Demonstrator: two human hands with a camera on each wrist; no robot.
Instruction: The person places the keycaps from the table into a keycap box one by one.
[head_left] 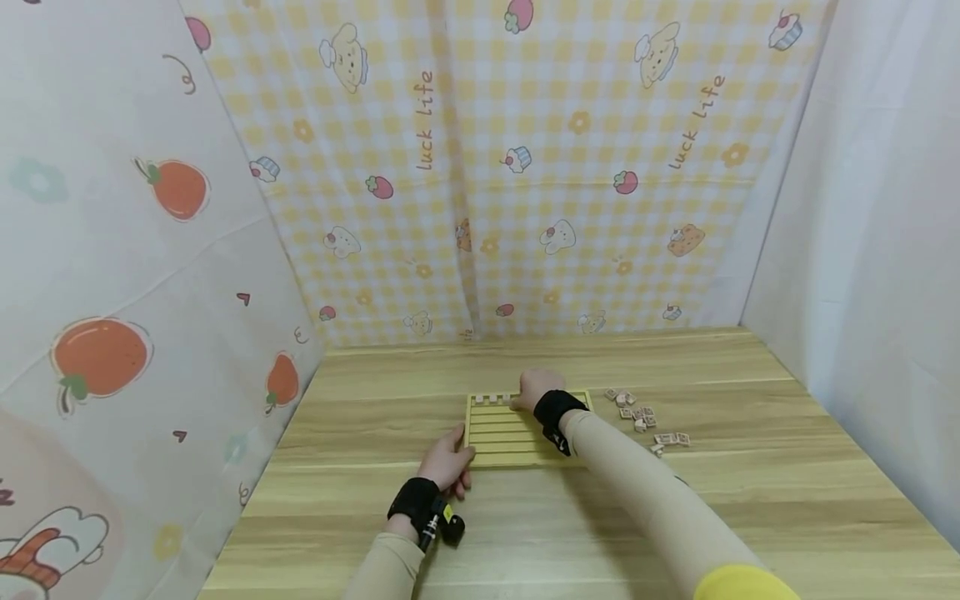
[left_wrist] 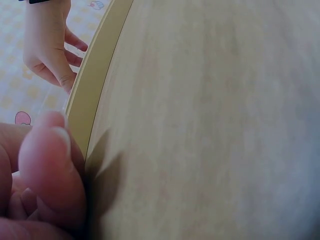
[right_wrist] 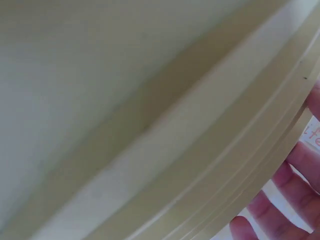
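Observation:
A yellow slotted tray with long parallel ribs lies on the wooden table. My left hand grips its near left side, thumb at the rim; in the left wrist view the thumb fills the foreground beside the tray wall. At the far row, my right hand reaches over, its thumb just right of several small pale tiles in line. The right wrist view has its fingers spread past the tray's edge. I cannot tell whether they hold a tile.
Several loose pale tiles are scattered on the table right of the tray, some beside the right forearm. A patterned yellow checked curtain stands behind the table, with light cloth walls at both sides.

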